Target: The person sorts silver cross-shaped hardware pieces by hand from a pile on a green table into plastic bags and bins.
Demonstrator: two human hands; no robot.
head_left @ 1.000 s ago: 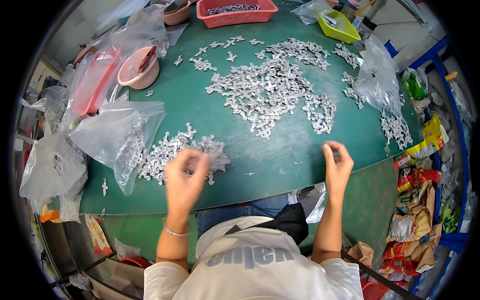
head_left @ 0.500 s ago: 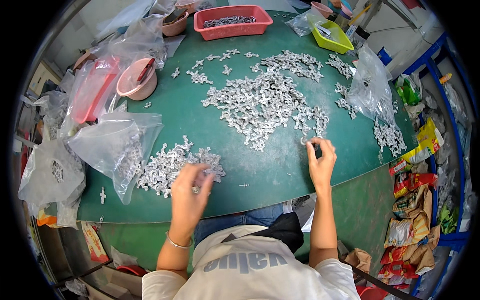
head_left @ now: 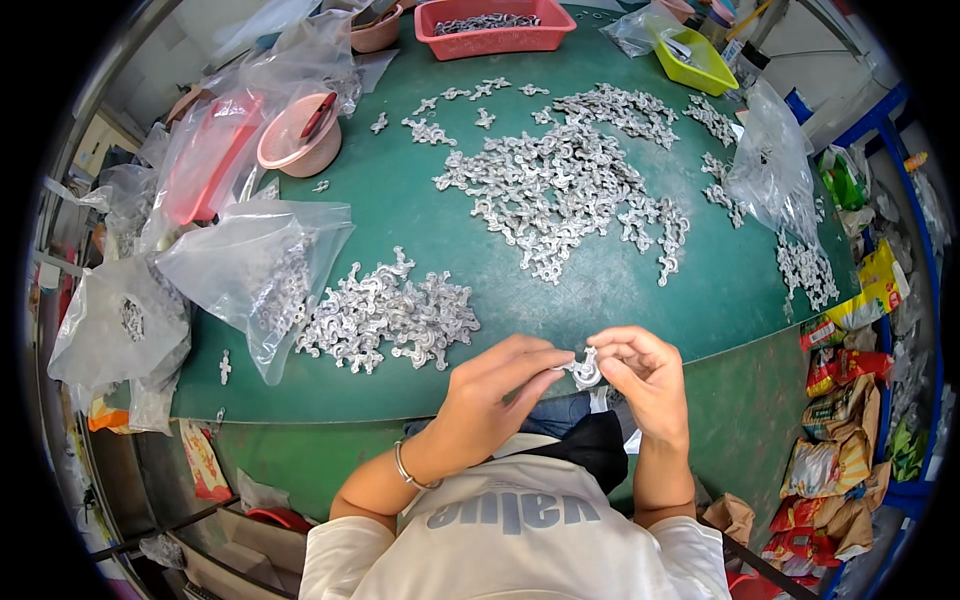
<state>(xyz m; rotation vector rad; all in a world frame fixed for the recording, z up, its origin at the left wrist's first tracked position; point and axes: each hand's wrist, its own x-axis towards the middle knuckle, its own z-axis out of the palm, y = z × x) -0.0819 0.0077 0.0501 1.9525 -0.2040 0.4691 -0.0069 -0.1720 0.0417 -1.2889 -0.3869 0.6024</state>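
Near the table's front edge, my left hand (head_left: 497, 393) and my right hand (head_left: 645, 384) meet around a small silver metal part (head_left: 586, 372) with a rounded, hooked shape. The right fingers and thumb pinch it from one side. My left fingertips and thumb are pressed together at its other side, where a thin bit of metal shows between them. A heap of similar silver parts (head_left: 390, 315) lies left of my hands. Farther back, a larger pile of silver castings (head_left: 560, 190) spreads over the middle of the green table (head_left: 400, 210).
Clear plastic bags with small parts (head_left: 265, 270) lie at the left, beside a pink bowl (head_left: 300, 150). A red tray (head_left: 490, 40) and a yellow-green basket (head_left: 697, 65) stand at the back. Another plastic bag (head_left: 775, 165) rests on the right, near a blue rack (head_left: 905, 200).
My left hand has left the small heap and moved right. My right hand has come back toward me from the large pile's edge. Both now meet at one metal part; the view has shifted slightly.
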